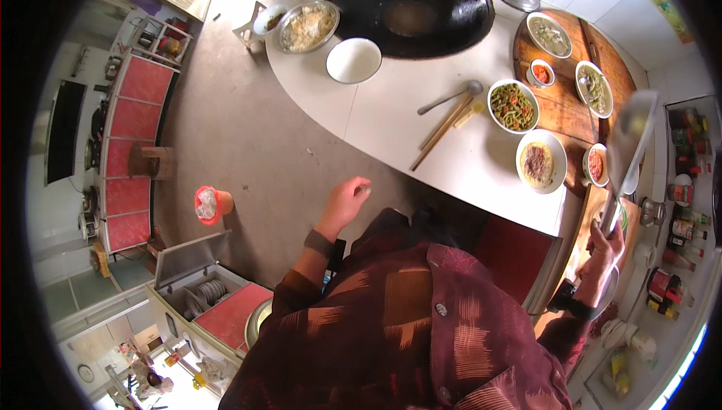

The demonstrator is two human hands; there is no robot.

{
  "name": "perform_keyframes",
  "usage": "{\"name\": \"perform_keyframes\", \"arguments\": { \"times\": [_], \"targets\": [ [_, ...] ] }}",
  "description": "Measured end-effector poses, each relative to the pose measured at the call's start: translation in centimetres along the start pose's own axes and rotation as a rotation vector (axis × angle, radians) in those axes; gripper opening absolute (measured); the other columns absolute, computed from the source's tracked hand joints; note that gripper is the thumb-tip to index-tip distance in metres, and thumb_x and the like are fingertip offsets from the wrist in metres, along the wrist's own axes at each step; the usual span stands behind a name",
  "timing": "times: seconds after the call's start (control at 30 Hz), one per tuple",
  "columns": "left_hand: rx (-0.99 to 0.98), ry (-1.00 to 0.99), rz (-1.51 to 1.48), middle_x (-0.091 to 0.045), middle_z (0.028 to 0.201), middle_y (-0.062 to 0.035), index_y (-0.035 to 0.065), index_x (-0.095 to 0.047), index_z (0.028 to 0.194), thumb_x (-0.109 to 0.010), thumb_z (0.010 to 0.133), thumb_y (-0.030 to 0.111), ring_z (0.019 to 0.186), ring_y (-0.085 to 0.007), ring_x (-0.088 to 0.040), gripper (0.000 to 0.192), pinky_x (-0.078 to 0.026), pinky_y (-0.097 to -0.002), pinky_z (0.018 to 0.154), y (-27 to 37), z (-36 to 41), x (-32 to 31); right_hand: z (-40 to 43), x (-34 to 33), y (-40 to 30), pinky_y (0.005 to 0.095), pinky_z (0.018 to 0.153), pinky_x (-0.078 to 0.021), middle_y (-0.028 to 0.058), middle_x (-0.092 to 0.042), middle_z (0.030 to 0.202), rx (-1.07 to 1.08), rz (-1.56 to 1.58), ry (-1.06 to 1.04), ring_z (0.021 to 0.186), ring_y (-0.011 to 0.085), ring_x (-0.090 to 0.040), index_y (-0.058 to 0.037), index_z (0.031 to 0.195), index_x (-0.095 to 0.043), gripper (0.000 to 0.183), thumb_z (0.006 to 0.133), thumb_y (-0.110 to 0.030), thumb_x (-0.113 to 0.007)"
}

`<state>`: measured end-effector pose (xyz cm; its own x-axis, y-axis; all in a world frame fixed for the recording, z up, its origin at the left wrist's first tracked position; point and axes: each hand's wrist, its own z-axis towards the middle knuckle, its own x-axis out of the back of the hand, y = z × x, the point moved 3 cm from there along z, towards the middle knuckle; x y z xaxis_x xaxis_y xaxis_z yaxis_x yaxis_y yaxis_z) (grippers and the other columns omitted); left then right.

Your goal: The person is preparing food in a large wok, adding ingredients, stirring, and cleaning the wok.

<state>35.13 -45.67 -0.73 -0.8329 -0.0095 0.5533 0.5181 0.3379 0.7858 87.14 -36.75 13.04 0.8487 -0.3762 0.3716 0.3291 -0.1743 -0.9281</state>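
My right hand (604, 246) is closed on the handle of a broad-headed metal utensil (632, 145), somewhat blurred, raised at the right beside the round wooden board (558, 91). My left hand (345, 201) is over the floor in front of my body, fingers curled; whether something small is between them is unclear. On the white counter (395, 100) are an empty white bowl (354, 60), chopsticks (443, 131), a metal spoon (451, 100), a bowl of green beans (513, 107) and a bowl of yellow food with a dark topping (538, 163).
A large black wok (412, 10) is set into the counter, with filled bowls to its left. More dishes stand on the wooden board. Bottles (685, 229) line the right side. An open-lidded cabinet with plates (208, 291) and a lined bin (211, 206) are at the left.
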Motion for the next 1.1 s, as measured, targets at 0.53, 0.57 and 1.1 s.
{"name": "perform_keyframes", "arguments": {
  "times": [0.53, 0.57, 1.1],
  "targets": [
    [0.027, 0.017, -0.045, -0.064, 0.077, -0.0119, 0.0038, -0.064, 0.101, -0.062, 0.082, 0.013, 0.069, -0.0203, -0.061, 0.021, -0.048, -0.0309, 0.066, -2.5, 11.2, 8.6, 2.8, -28.1, -11.6, 0.0241, 0.038, -0.0336, 0.0045, -0.051, 0.064, -0.207, 0.264, -0.628, 0.044, 0.0116, -0.047, 0.0034, 0.095, -0.055, 0.024, 0.074, -0.006, -0.059],
    [0.036, -0.012, -0.053, -0.065, 0.078, -0.0122, 0.0039, -0.064, 0.101, -0.062, 0.082, 0.013, 0.070, -0.0205, -0.061, 0.021, -0.048, -0.0309, 0.067, -3.5, 12.5, 9.4, 3.7, -30.4, -10.9, 0.0241, 0.037, -0.0332, 0.0039, -0.051, 0.061, -0.230, 0.181, -0.639, 0.042, 0.0117, -0.046, 0.0028, 0.090, -0.055, 0.018, 0.074, -0.005, -0.060],
    [-0.046, -0.258, -0.138, -0.062, 0.076, -0.0125, 0.0030, -0.061, 0.105, -0.061, 0.083, 0.011, 0.069, -0.0237, -0.059, 0.023, -0.047, -0.0331, 0.066, -4.9, 24.3, 20.0, 16.0, -52.2, -4.9, 0.0423, 0.067, -0.0504, 0.0216, -0.064, 0.080, -0.119, -0.903, -0.380, 0.076, 0.0355, -0.065, 0.0014, 0.085, -0.059, 0.027, 0.067, -0.016, -0.069]
  ]
}}
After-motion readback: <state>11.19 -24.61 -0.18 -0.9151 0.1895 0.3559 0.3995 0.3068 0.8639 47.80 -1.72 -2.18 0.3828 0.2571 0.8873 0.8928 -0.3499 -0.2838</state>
